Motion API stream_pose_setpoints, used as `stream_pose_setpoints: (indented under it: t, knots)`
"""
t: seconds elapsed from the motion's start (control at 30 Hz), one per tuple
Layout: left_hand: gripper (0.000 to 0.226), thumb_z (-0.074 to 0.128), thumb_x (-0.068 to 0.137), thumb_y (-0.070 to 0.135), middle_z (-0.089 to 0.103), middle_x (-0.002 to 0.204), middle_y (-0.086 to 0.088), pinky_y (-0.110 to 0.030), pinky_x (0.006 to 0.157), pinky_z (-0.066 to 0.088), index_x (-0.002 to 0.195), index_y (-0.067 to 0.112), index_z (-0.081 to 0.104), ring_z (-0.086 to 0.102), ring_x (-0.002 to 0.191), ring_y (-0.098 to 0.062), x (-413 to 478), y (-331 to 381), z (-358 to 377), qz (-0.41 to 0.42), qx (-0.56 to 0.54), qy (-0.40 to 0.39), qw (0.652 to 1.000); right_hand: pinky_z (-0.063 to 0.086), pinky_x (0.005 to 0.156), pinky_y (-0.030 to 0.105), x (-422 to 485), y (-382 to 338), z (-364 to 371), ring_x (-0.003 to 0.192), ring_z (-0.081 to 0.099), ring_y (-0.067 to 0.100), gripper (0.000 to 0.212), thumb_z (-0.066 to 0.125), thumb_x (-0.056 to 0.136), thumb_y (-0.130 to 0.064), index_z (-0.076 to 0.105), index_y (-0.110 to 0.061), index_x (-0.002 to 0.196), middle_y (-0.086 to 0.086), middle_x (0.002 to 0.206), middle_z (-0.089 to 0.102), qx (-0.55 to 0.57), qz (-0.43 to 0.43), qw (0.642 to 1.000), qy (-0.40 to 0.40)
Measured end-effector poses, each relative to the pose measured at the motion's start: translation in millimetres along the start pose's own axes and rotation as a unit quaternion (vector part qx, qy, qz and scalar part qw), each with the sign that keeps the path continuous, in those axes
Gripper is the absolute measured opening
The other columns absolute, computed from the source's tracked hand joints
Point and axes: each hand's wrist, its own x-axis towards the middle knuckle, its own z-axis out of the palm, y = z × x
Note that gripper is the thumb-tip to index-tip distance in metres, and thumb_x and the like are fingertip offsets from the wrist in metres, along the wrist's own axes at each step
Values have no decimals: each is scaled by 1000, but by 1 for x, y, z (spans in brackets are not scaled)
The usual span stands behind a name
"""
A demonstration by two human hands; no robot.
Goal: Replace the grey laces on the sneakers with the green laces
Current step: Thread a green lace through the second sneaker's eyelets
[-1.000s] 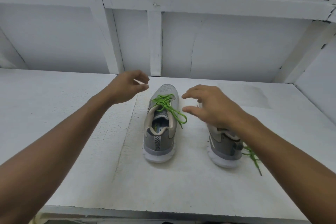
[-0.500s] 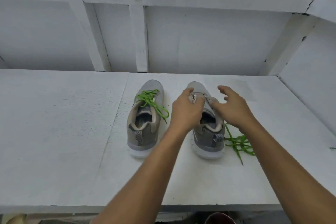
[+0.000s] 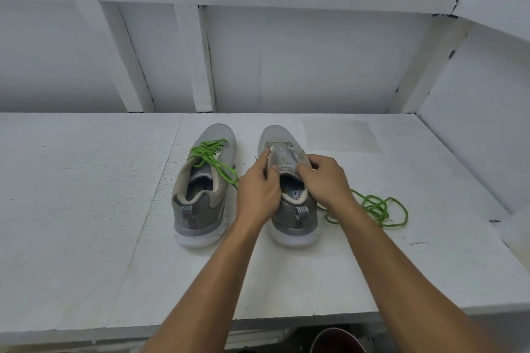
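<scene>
Gripping eyelet flaps of unlaced grey mesh sneaker (image 3: 286, 226) with left hand (image 3: 256, 195), right hand (image 3: 324, 183), fingers curled; bright-green lace (image 3: 375, 208) tangled beside.

white painted board tabletop (image 3: 86, 209); white timber-framed wall (image 3: 315, 60) behind it; dark red round container (image 3: 338, 341) just below its front edge

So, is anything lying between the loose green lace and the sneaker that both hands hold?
Nothing visible does. The loose green lace lies on the table right of that sneaker. The left hand and right hand grip its upper near the tongue; the right wrist hides part of the lace.
</scene>
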Motion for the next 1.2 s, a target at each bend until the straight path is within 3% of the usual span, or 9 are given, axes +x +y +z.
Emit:
stream_pose_setpoints:
  t: [0.17, 0.3, 0.37, 0.53, 0.73, 0.9, 0.97, 1.1, 1.2]
  knots:
    - [45, 44, 98, 30, 70, 110, -11, -36, 87, 51, 143, 33, 46, 64, 99, -29, 3, -5, -1, 8, 7, -15, 1000, 53, 92, 39, 11, 12, -24, 96, 68, 13, 38, 58, 88, -52, 71, -23, 107, -7, 105, 73, 85, 9, 993, -86]
    - [43, 43, 100, 31, 70, 102, -15, -28, 75, 44, 143, 35, 45, 62, 89, -27, 3, -9, -3, 32, 26, -27, 999, 52, 81, 26, 34, 28, -70, 89, 66, 13, 13, 58, 96, -24, 71, -23, 100, -5, 100, 70, -38, -34, 998, 21]
    - [43, 43, 100, 31, 68, 103, -20, -29, 74, 43, 143, 35, 46, 61, 93, -33, 4, -11, -3, 37, 25, -28, 999, 43, 70, 19, 36, 36, -77, 86, 63, 13, 14, 62, 92, -16, 72, -24, 98, -3, 99, 69, -142, -43, 989, -11]
    - [44, 42, 101, 33, 69, 112, -4, -27, 82, 45, 144, 35, 43, 61, 101, -21, 5, -14, -3, 38, 27, -35, 998, 48, 79, 24, 15, 48, -53, 90, 63, 11, 16, 69, 86, -31, 74, -25, 100, -7, 97, 70, -269, -50, 946, -174]
    - [44, 43, 101, 31, 68, 112, -5, -29, 85, 45, 145, 34, 42, 61, 102, -22, 3, -12, -4, 45, 31, -28, 998, 39, 71, 27, 4, 48, -38, 90, 60, 22, 13, 62, 87, -30, 71, -29, 96, -1, 95, 67, -334, -86, 926, -155]
    - [44, 41, 101, 30, 69, 98, -5, -25, 74, 41, 144, 31, 45, 62, 91, -23, 5, -10, -3, 47, 33, -14, 998, 36, 85, 34, 9, 46, -38, 105, 52, 25, 31, 46, 94, -20, 65, -22, 118, 3, 110, 62, -408, -117, 894, -141]
    - [43, 41, 101, 29, 68, 94, -5, -24, 72, 39, 144, 31, 45, 61, 88, -22, 5, -10, -2, 47, 29, -15, 998, 41, 87, 36, 13, 43, -45, 107, 54, 26, 32, 44, 95, -20, 66, -17, 118, 6, 113, 59, -383, -110, 910, -114]
    - [44, 41, 101, 29, 68, 105, -5, -25, 76, 41, 145, 30, 43, 61, 96, -21, 5, -9, -3, 40, 33, -29, 998, 41, 64, 22, 25, 26, -64, 81, 62, 15, 19, 52, 92, -15, 70, -17, 94, -2, 85, 64, -204, -78, 974, -56]
    - [48, 46, 98, 26, 60, 132, -5, -30, 99, 43, 146, 25, 43, 56, 120, -22, 6, -4, -4, 22, 14, -33, 999, 52, 66, 24, 37, 8, -70, 76, 68, 15, 19, 53, 94, -15, 71, -18, 90, 1, 83, 69, -92, -68, 992, -48]
